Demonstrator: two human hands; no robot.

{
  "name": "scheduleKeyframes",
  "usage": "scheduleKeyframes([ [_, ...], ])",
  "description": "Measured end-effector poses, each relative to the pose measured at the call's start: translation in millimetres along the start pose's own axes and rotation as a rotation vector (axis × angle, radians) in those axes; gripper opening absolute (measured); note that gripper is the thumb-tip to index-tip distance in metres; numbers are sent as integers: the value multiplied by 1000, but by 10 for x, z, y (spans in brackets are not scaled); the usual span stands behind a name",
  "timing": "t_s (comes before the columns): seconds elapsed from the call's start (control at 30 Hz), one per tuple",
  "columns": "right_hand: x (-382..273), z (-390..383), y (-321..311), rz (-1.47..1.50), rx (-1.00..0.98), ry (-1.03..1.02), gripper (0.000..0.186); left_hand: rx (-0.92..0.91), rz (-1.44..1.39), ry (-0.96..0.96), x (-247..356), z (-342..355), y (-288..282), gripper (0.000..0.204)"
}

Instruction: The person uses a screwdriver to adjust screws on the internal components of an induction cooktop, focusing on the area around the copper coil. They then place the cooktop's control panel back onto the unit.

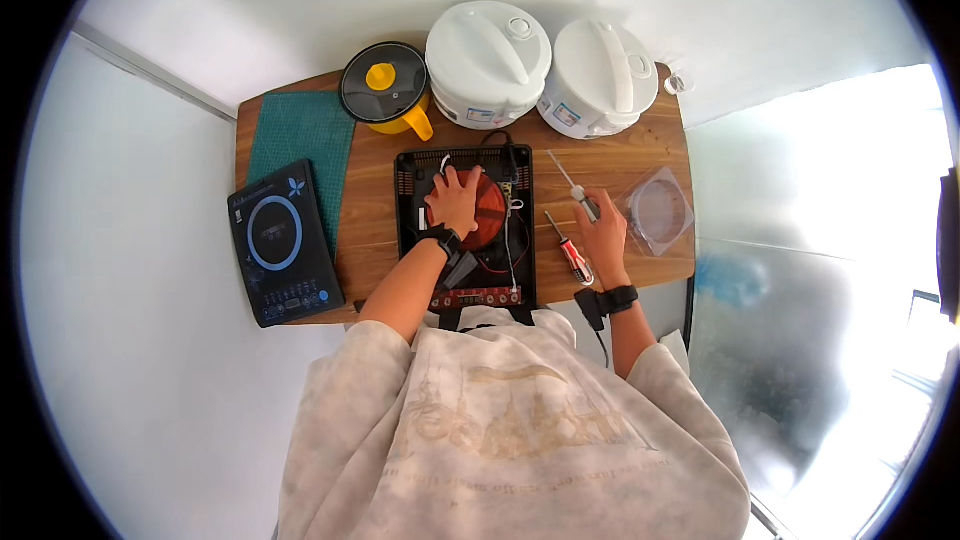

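Note:
My left hand [455,198] rests with fingers spread on the copper coil [487,220] inside an opened black induction cooker housing [415,270], which also shows wires, a narrow circuit board at right and a red board [478,295] along the front. My right hand [601,225] holds a screwdriver with a translucent grey handle and long shaft [570,180], to the right of the housing. A red-and-white-handled screwdriver [576,260] lies on the wooden table just left of that hand. A clear plastic piece with a ring shape [659,210] lies at the right.
Two white cookers [488,65] [600,80] and a yellow pot with dark lid [385,90] stand along the back. At left, a black induction cooktop [283,240] lies partly over a green mat [290,125]. Walls close in around the wooden table [365,230].

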State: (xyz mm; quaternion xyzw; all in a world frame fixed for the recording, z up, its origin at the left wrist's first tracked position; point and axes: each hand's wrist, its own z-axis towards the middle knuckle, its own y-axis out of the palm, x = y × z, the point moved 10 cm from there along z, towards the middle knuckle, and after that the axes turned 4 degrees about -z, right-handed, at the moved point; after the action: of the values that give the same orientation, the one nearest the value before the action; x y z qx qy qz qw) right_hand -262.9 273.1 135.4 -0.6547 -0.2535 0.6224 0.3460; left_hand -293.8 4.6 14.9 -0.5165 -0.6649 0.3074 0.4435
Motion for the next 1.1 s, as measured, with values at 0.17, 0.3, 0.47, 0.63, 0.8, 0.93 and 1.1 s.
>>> scheduleKeyframes([
  [0.17,-509,225,176,50,-108,-179,21,-9,10,24,27,-19,-20,123],
  [0.3,-713,325,386,1,-147,-246,20,12,-9,26,20,-23,-48,123],
  [0.47,-858,347,555,7,-213,-317,18,14,-9,14,-4,-9,-35,125],
  [0.63,-963,348,597,8,-197,-344,17,-16,-14,-13,-45,9,-3,125],
  [0.8,-903,352,704,4,-206,-367,16,-10,-19,-8,-32,4,-22,124],
  [0.93,-925,328,717,-12,-213,-357,17,5,-30,2,-23,-27,-50,123],
  [1.1,-943,300,671,-20,-185,-389,18,10,-22,-10,-40,-4,-7,123],
])
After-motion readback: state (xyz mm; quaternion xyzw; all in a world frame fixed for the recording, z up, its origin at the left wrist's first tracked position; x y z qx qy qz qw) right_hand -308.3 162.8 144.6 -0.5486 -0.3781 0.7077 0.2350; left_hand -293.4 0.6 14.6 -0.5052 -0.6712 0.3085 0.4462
